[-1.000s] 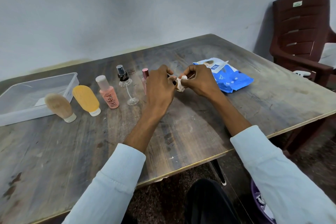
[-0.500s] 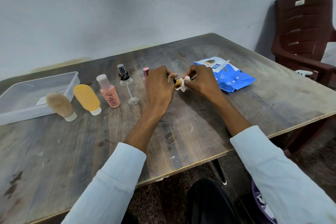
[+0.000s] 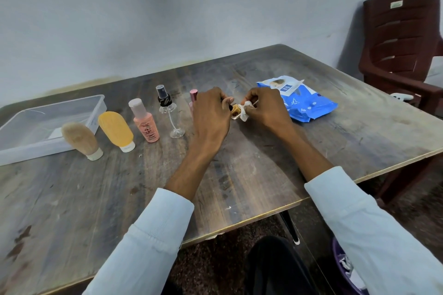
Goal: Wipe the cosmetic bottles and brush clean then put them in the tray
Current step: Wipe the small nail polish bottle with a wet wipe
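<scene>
Since the earlier frame, your hands have parted slightly, exposing the small amber bottle (image 3: 235,111) between them. Your left hand (image 3: 211,117) grips it; your right hand (image 3: 266,110) pinches the white wipe (image 3: 246,110) against it.

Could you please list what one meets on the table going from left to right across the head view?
Clear tray → beige brush → yellow tube → pink bottle → clear spray bottle → left hand → small amber bottle → white wipe → right hand → blue wipes pack.
</scene>
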